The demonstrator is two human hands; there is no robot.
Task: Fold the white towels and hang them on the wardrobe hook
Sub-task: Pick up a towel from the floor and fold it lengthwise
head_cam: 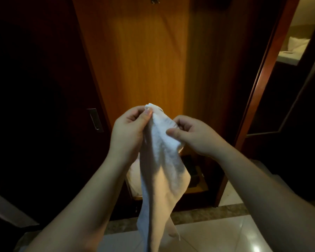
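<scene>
Left hand (pixel 129 128) pinches the top corner of a white terry-cloth towel (pixel 162 171) between thumb and curled fingers. Right hand (pixel 193 133) grips the towel's upper edge just beside it, thumb on the front of the cloth, fingers curled behind. Hands close together, towel bunched between them at the top. The rest of the towel hangs down loose and creased between both bare forearms, its lower end trailing toward the bottom of the view, not touching anything visible.

Behind the hands: an orange-brown wooden wardrobe panel (pixel 135 60), lit in the middle, dark on the sides. A small metal hook (pixel 155 0) at the very top edge of the panel, well above the towel. Dark wooden door on the left with a metal recessed handle (pixel 95 120). Low in the wardrobe, behind the towel, a pale folded cloth (pixel 134 171), partly hidden. Glossy white tiled floor (pixel 225 231) below. Reddish wooden door frame (pixel 267 70) on the right.
</scene>
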